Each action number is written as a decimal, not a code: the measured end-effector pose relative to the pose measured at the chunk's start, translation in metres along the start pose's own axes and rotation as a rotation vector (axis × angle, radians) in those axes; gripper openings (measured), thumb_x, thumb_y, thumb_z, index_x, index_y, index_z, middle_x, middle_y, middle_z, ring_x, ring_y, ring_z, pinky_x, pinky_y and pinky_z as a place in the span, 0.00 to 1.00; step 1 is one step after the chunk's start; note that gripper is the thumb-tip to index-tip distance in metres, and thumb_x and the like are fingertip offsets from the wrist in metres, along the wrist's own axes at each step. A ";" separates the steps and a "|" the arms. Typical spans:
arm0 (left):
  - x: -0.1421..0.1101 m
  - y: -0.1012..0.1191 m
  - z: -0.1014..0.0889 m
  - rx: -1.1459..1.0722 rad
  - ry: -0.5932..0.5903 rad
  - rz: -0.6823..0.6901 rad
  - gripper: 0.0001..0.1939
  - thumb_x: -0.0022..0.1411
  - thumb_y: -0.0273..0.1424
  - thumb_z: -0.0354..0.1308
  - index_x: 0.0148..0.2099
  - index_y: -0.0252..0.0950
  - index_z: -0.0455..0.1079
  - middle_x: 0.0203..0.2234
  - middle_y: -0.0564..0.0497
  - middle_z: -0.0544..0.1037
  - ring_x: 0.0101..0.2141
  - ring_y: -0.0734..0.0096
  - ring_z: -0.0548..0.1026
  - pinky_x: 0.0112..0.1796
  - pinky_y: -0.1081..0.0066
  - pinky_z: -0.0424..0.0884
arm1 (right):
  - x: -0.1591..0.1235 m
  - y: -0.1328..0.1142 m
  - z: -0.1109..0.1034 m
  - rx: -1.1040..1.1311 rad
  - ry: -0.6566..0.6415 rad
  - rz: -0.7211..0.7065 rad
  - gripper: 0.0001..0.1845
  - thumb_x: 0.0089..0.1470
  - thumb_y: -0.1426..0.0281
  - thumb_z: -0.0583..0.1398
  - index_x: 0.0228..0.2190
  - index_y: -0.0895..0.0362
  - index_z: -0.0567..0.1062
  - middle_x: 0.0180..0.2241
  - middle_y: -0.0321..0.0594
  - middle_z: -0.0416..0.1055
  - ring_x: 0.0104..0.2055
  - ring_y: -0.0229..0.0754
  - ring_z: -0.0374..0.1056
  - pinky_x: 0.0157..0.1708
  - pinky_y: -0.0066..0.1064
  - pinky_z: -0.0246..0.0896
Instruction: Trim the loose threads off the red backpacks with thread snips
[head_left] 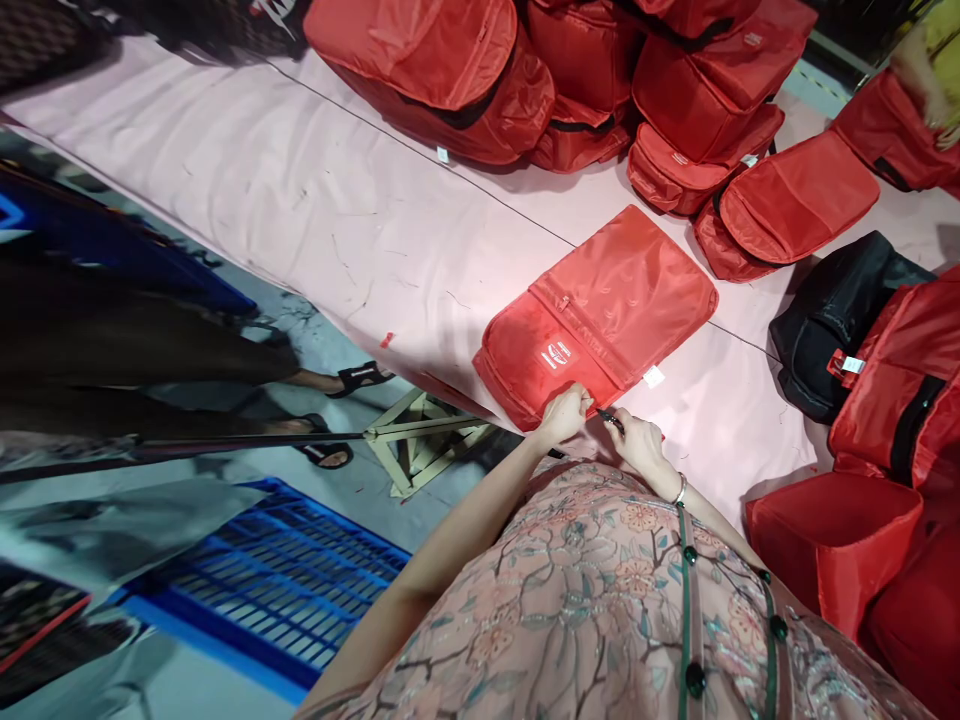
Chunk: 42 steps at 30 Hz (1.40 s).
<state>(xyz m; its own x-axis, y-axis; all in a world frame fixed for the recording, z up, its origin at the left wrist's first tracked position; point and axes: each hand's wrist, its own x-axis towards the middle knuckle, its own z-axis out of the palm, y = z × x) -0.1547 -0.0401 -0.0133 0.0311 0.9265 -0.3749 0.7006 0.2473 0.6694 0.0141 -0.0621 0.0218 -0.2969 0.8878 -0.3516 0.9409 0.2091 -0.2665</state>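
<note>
Bag (pixel 596 318) lies approx. flat on the table (pixel 420 270), its logo end right at the near edge, other end pointing toward the far side. L hand (pixel 568 412) is at the bag's side, fingertips pinched together; can't tell if fabric or a thread is btwn them. R hand (pixel 639 442) is closed round a small dark tool (pixel 610 418), prob. snips, tip just beside the L fingertips. Main risk, I'd judge: a nicked fingertip, b/c tip & fingers are so close. Next: a cut in the fabric or seam, if the tip dips or the cloth bunches up. White tag (pixel 654 376) sticks out on the same side, a bit past the R hand, so a careless snip or a sleeve catch there is poss. too. Bag could also slip off the near edge if tugged, as only the L hand seems to steady it; the crate (pixel 277 570) & floor are below, left of that edge. Threads (pixel 341 260) & a red scrap (pixel 387 340) lie loose toward the left; could cling to the bag if it's dragged thru. Pile (pixel 442 90) by the far edge looks stacked loosely, might topple if bumped.
</note>
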 end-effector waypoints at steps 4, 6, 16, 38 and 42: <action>-0.001 -0.006 -0.008 -0.288 0.088 0.034 0.05 0.57 0.28 0.49 0.28 0.36 0.59 0.21 0.55 0.65 0.25 0.74 0.65 0.28 0.73 0.60 | 0.000 0.005 0.000 0.078 0.046 -0.016 0.18 0.60 0.58 0.48 0.46 0.52 0.69 0.33 0.40 0.76 0.33 0.42 0.71 0.30 0.28 0.54; -0.010 -0.014 -0.025 -0.495 0.168 0.074 0.06 0.55 0.30 0.51 0.27 0.36 0.59 0.20 0.56 0.63 0.24 0.76 0.63 0.28 0.74 0.60 | -0.002 0.010 0.001 0.168 0.084 -0.032 0.18 0.60 0.58 0.48 0.44 0.52 0.69 0.32 0.38 0.75 0.31 0.41 0.71 0.28 0.27 0.54; -0.101 -0.110 -0.158 -0.555 0.686 -0.178 0.14 0.49 0.40 0.58 0.34 0.37 0.63 0.25 0.53 0.67 0.24 0.74 0.65 0.27 0.73 0.65 | -0.003 0.015 0.017 0.486 0.157 -0.101 0.18 0.56 0.54 0.50 0.36 0.54 0.70 0.30 0.37 0.74 0.28 0.40 0.68 0.28 0.27 0.58; -0.011 -0.073 -0.077 -0.252 0.664 -0.166 0.11 0.59 0.33 0.49 0.39 0.35 0.71 0.37 0.45 0.77 0.38 0.66 0.74 0.41 0.69 0.67 | -0.008 0.021 0.032 0.669 0.198 0.001 0.23 0.53 0.49 0.51 0.36 0.56 0.69 0.30 0.38 0.73 0.29 0.39 0.66 0.30 0.28 0.59; 0.013 -0.104 -0.106 -0.397 0.724 -0.356 0.13 0.56 0.34 0.51 0.40 0.33 0.70 0.35 0.45 0.77 0.34 0.66 0.73 0.37 0.69 0.67 | -0.007 0.016 0.031 0.672 0.175 -0.011 0.22 0.53 0.50 0.52 0.37 0.56 0.69 0.29 0.37 0.73 0.27 0.39 0.66 0.29 0.28 0.59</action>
<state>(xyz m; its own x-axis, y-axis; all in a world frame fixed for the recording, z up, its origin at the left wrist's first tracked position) -0.3028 -0.0238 -0.0198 -0.6916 0.6950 -0.1966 0.2809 0.5096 0.8132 0.0265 -0.0770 -0.0077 -0.2219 0.9521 -0.2105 0.6164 -0.0303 -0.7869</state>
